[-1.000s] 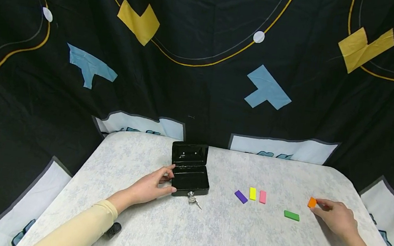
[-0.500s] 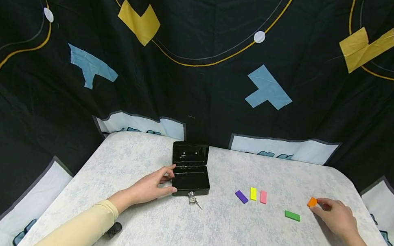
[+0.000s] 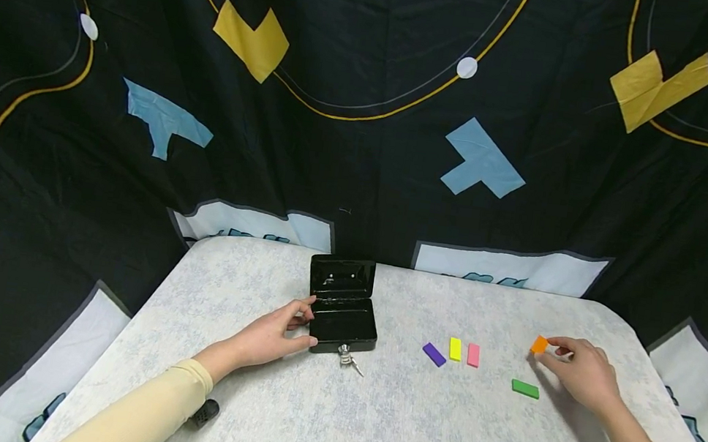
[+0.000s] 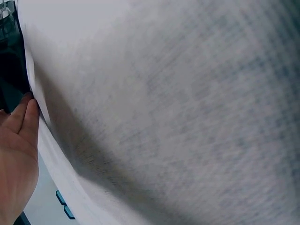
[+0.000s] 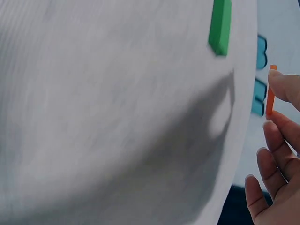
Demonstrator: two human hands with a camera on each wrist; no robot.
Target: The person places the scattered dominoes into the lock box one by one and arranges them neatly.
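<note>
- Orange block (image 3: 539,345) in right hand (image 3: 584,371), pinched between thumb and index finger; looks lifted off the surface (image 3: 420,436), clearance hard to judge.
- Right hand's other fingers loosely bent, green block (image 3: 525,389) lying near, on the person's side.
- Left hand (image 3: 274,329) at left side of black box (image 3: 344,323), thumb and index finger apart, thumb at front corner.
- Box lid (image 3: 342,277) up, keys (image 3: 349,360) at front.
- Purple block (image 3: 433,354), yellow block (image 3: 455,349), pink block (image 3: 473,355) lie between box and right hand.

Orange block (image 3: 539,345), tablecloth (image 3: 408,427) seemingly blue-mottled
</note>
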